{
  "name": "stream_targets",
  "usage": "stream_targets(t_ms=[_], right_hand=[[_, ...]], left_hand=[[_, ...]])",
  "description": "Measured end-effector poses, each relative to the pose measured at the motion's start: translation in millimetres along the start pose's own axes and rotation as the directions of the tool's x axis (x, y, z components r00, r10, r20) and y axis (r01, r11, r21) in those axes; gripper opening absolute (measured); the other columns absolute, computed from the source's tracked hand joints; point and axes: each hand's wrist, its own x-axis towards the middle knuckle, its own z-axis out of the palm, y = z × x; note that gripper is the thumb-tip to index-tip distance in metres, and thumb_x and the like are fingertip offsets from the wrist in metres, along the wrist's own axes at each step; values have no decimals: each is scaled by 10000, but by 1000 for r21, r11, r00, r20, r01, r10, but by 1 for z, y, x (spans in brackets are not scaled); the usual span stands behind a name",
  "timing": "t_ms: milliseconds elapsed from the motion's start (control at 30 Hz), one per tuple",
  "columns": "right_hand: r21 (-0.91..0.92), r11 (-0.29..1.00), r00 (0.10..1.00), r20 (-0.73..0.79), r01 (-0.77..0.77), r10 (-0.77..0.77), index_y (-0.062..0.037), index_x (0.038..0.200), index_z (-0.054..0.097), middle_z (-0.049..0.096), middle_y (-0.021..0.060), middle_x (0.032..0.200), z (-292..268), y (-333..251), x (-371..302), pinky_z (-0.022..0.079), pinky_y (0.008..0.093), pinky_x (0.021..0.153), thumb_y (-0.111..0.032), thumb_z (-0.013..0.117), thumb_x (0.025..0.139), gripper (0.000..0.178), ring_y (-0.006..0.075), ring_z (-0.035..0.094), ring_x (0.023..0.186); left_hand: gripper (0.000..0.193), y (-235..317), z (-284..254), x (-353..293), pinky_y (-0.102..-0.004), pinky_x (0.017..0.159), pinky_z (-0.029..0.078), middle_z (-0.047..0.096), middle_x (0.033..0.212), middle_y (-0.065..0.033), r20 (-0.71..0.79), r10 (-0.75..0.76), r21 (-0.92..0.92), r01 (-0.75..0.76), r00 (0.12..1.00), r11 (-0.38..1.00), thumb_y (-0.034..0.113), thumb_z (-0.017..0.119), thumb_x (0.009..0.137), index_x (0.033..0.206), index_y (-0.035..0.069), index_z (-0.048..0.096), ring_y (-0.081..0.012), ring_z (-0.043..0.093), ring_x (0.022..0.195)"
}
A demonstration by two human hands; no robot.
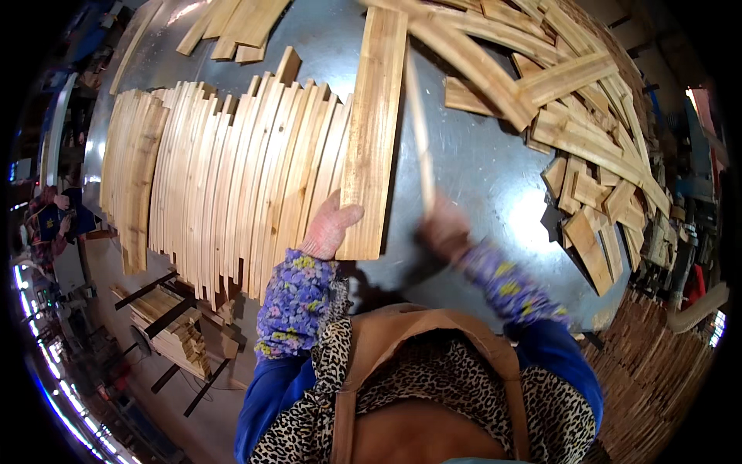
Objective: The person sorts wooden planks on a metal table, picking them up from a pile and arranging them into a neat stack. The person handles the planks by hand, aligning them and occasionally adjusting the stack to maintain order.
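Observation:
A wide wooden board [374,131] lies lengthwise on the metal table, at the right end of a row of slats. My left hand [335,225], in a pale pink glove, grips its near end with the thumb on top. My right hand [446,230], blurred by motion, holds a thin wooden strip [420,127] that points away from me, to the right of the board. The row of wooden slats [232,178] stands packed on edge to the left of my left hand, with uneven ends.
A jumbled heap of loose boards [595,147] covers the table's right side. More boards [239,27] lie at the far left. Below the table's left edge, a rack [174,329] carries stacked wood. Another person [58,216] is at far left. Stacked timber [649,371] fills the lower right.

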Motion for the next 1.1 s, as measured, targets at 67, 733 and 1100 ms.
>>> stream_targets(t_ms=[67, 733, 1100], right_hand=[[-184, 973, 990, -10, 136, -140, -13, 1426, 570, 758, 146, 989, 80, -53, -47, 636, 439, 751, -298, 722, 966, 562, 367, 743, 848], [-520, 848, 993, -106, -99, 51, -86, 1560, 468, 577, 286, 1472, -154, 66, 266, 500, 523, 1115, -425, 828, 805, 902, 464, 593, 1330], [-95, 975, 972, -140, -201, 187, -71, 1371, 670, 731, 237, 1280, -179, 31, 195, 521, 528, 1079, -618, 715, 931, 703, 439, 666, 1272]], left_hand=[[708, 30, -4, 0, -394, 1102, 543, 682, 1402, -193, -66, 58, 124, -49, 996, 991, 107, 662, 958, 1598, -102, 443, -266, 677, 1248], [716, 192, 4, 264, -424, 1209, 450, 654, 1486, -268, 193, 612, 648, -568, 767, 508, 478, 686, 1002, 1478, -53, 620, -385, 602, 1419], [432, -71, 80, 166, -390, 959, 586, 764, 1222, -147, 67, -167, -158, 175, 984, 972, 237, 662, 1039, 1368, -43, 669, -264, 737, 1075]])
